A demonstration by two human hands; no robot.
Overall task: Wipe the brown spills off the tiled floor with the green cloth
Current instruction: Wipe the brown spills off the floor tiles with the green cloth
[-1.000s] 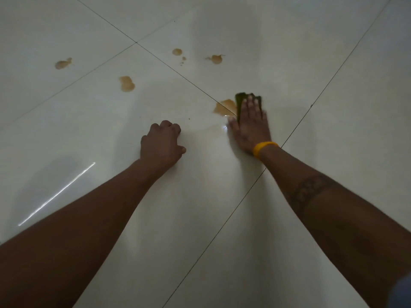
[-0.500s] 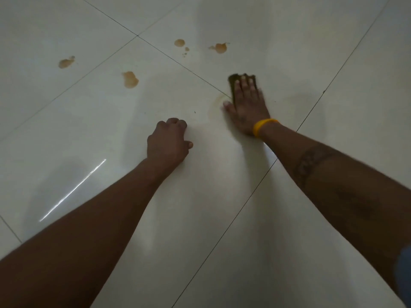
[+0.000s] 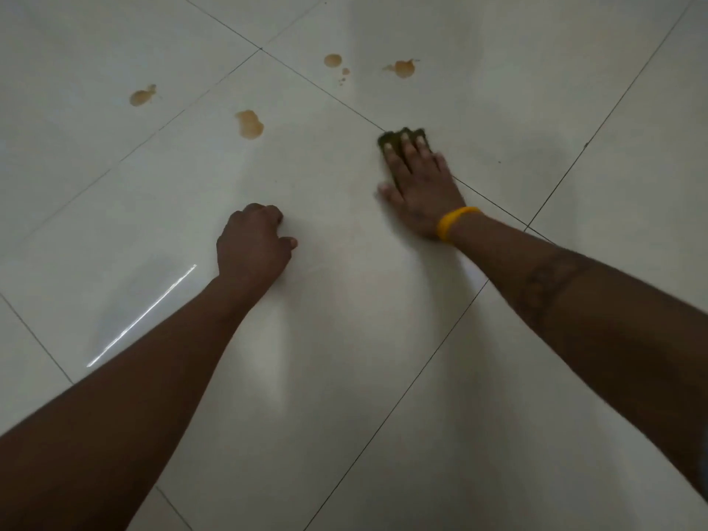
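A person leans over a pale, glossy tiled floor [image 3: 344, 339], both bare arms stretched forward. The right hand [image 3: 421, 185] lies flat, palm down and fingers spread open, pressing one green cloth [image 3: 387, 139] onto the floor; only the cloth's far edge shows past the fingertips, right on a dark grout line. One yellow wristband [image 3: 454, 222] circles that wrist. The left hand [image 3: 253, 247] is curled into a loose fist, knuckles resting on the tile, holding nothing visible.

Four larger brown spills lie beyond the hands, well apart from the cloth: one far left [image 3: 141, 96], one nearer the middle [image 3: 249, 124], and two further away, a round one [image 3: 332, 60] with about three tiny droplets [image 3: 344, 72] beside it and a splashed one [image 3: 403, 68]. One bright streak of reflected light [image 3: 141, 316] crosses the tile beside the left forearm.
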